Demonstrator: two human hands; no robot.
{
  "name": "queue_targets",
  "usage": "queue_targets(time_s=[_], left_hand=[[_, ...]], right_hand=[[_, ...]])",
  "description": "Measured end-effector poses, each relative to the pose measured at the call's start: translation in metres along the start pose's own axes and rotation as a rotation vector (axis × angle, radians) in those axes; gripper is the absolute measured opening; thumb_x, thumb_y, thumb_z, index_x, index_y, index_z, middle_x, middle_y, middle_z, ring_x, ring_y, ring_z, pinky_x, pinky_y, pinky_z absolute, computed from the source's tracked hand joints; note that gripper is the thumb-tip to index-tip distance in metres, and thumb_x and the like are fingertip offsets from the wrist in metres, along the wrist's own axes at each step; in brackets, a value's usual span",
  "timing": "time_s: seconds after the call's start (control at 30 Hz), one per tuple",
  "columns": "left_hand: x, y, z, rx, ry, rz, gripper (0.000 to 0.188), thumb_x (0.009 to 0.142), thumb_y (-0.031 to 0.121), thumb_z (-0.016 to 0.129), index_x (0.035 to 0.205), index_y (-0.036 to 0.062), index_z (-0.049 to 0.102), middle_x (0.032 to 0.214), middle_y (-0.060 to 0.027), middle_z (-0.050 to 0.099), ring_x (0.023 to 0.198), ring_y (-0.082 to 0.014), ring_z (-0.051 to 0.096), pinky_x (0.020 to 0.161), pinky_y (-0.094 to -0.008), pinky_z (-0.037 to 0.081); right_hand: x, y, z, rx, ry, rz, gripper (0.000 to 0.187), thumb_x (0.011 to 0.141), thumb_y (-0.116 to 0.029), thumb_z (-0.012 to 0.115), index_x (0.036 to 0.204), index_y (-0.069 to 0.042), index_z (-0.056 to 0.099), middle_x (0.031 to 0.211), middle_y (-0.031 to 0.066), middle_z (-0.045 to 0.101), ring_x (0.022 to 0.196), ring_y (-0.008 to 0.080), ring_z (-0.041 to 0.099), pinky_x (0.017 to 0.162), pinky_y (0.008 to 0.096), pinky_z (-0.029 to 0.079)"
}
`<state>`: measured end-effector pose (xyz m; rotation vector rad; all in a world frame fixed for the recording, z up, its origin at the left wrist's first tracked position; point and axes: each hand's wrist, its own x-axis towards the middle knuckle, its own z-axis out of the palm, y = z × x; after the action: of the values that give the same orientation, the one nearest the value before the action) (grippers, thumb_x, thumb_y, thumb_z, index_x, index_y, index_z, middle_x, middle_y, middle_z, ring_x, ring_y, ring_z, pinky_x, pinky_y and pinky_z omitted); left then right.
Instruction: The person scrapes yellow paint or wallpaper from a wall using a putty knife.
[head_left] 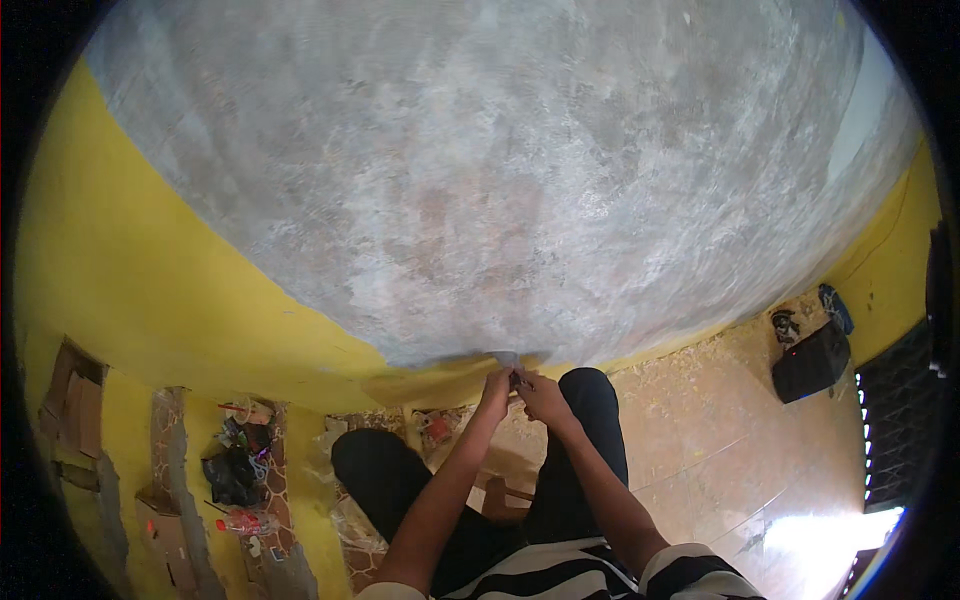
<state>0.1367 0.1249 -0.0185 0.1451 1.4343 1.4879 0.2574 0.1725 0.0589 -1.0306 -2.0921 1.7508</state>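
Both of my hands meet low against the wall, between my knees. My left hand (497, 390) is closed around the handle of a scraper (506, 358), whose flat grey blade lies at the wall. Beside it, my right hand (543, 398) is closed on the same tool from the right. The fingers hide most of the handle. The blade sits where the bare grey, patchy wall (450, 220) meets the yellow paint (200, 290).
Yellow chips litter the tiled floor (690, 420). A black boxy case (812, 362) stands at the right, near a dark metal grille (905, 420). On the left, stepped ledges hold a black plastic bag (232, 476), a red-capped bottle (245, 523) and cardboard boxes (80, 412).
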Motion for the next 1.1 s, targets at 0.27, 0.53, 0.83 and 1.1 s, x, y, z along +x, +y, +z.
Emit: queue_targets(time_s=[0.27, 0.53, 0.83, 1.1], left_hand=[[-0.005, 0.017, 0.001, -0.12, -0.132, -0.198, 0.03, 0.086, 0.026, 0.046, 0.095, 0.0031, 0.061, 0.071, -0.0019, 0.058, 0.05, -0.0108, 0.048, 0.046, -0.0269, 0.047], [0.017, 0.021, -0.008, -0.361, -0.258, -0.416, 0.037, 0.091, 0.031, 0.042, 0.104, 0.002, 0.059, 0.058, -0.0005, 0.047, 0.042, -0.0167, 0.043, 0.035, -0.0328, 0.041], [-0.012, 0.039, 0.025, -0.153, -0.027, -0.289, 0.041, 0.092, 0.039, 0.041, 0.072, 0.0056, 0.054, 0.044, -0.0004, 0.031, 0.031, -0.0212, 0.039, 0.029, -0.0362, 0.037], [0.0, 0.032, 0.019, -0.202, -0.016, -0.363, 0.035, 0.086, 0.043, 0.052, 0.075, 0.0096, 0.052, 0.044, 0.0012, 0.034, 0.031, -0.0182, 0.039, 0.029, -0.0317, 0.032]], right_hand=[[0.012, 0.032, 0.014, 1.147, 0.133, 0.361, 0.016, 0.087, -0.015, 0.051, 0.097, -0.005, 0.045, 0.075, 0.0097, 0.054, 0.052, 0.0129, 0.049, 0.04, 0.0236, 0.04], [0.049, 0.024, 0.004, 1.269, -0.186, 0.475, 0.02, 0.091, -0.021, 0.042, 0.081, -0.004, 0.045, 0.064, 0.0088, 0.051, 0.042, 0.0113, 0.042, 0.035, 0.0237, 0.035], [0.046, 0.04, 0.004, 1.335, -0.261, 0.355, 0.021, 0.09, -0.02, 0.037, 0.076, -0.006, 0.045, 0.06, 0.0071, 0.051, 0.041, 0.0155, 0.045, 0.036, 0.0263, 0.037], [0.055, 0.048, 0.01, 1.374, -0.29, 0.369, 0.025, 0.089, -0.021, 0.04, 0.072, -0.005, 0.047, 0.061, 0.0058, 0.05, 0.042, 0.015, 0.045, 0.037, 0.0288, 0.035]])
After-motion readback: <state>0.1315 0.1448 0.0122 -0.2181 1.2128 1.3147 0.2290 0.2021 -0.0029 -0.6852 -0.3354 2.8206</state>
